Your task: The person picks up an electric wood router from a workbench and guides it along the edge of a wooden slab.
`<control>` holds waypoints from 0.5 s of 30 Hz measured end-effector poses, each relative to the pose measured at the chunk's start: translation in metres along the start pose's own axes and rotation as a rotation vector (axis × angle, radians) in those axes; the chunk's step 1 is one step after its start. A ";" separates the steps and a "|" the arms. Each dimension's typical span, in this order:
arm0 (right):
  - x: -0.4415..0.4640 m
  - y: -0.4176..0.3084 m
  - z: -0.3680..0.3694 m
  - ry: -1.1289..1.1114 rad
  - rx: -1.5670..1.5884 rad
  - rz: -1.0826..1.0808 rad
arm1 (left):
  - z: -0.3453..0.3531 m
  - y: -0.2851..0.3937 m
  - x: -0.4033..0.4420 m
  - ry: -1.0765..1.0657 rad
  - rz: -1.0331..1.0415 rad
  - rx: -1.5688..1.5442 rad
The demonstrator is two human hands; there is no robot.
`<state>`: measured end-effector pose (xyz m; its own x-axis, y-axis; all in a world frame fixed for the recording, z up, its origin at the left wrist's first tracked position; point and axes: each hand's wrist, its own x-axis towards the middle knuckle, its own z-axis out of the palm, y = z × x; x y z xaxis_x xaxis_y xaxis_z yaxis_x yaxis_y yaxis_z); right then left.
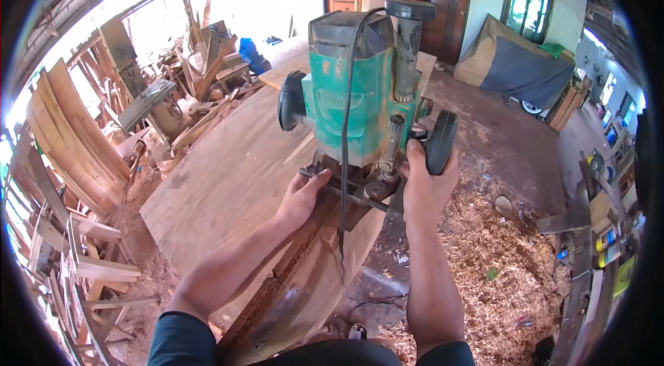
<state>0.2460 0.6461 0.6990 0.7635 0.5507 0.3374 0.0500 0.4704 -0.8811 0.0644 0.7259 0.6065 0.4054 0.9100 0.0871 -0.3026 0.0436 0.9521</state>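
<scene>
A large green router (349,107) with a dark top stands upright over a long wooden piece (277,283) on a broad wooden board (207,179). Its black cord hangs down the front of the body. My left hand (303,194) is closed on the metal base at the lower left, thumb on top. At the right, my right hand (430,176) wraps round the black side handle (441,143), its thumb near the body. A second black knob (292,101) sticks out on the router's left side. The cutter and the underside of the base are hidden.
Stacked planks and scrap wood (76,138) fill the left side. Wood shavings (494,255) cover the floor at the right. A covered vehicle (515,65) stands at the back right, and a cluttered bench (595,248) runs along the right edge.
</scene>
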 end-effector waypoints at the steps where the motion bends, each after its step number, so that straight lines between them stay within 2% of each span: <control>1: 0.001 0.000 0.002 0.008 -0.003 -0.008 | 0.001 0.001 0.003 -0.008 0.010 -0.035; 4: 0.004 0.004 0.002 0.013 -0.012 -0.010 | 0.012 0.011 -0.001 0.009 -0.047 -0.142; 7: 0.005 0.006 0.001 0.000 -0.025 0.015 | 0.002 0.000 0.010 -0.005 0.006 -0.005; 13: 0.013 0.014 0.000 -0.013 -0.049 -0.001 | 0.002 -0.012 0.022 0.043 0.035 0.004; 15: 0.019 0.014 0.001 -0.009 -0.040 0.002 | 0.006 -0.011 0.027 -0.024 0.046 -0.066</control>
<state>0.2603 0.6633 0.6935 0.7576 0.5579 0.3389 0.0744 0.4420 -0.8939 0.0840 0.7475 0.6004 0.4105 0.9014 0.1379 -0.3773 0.0302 0.9256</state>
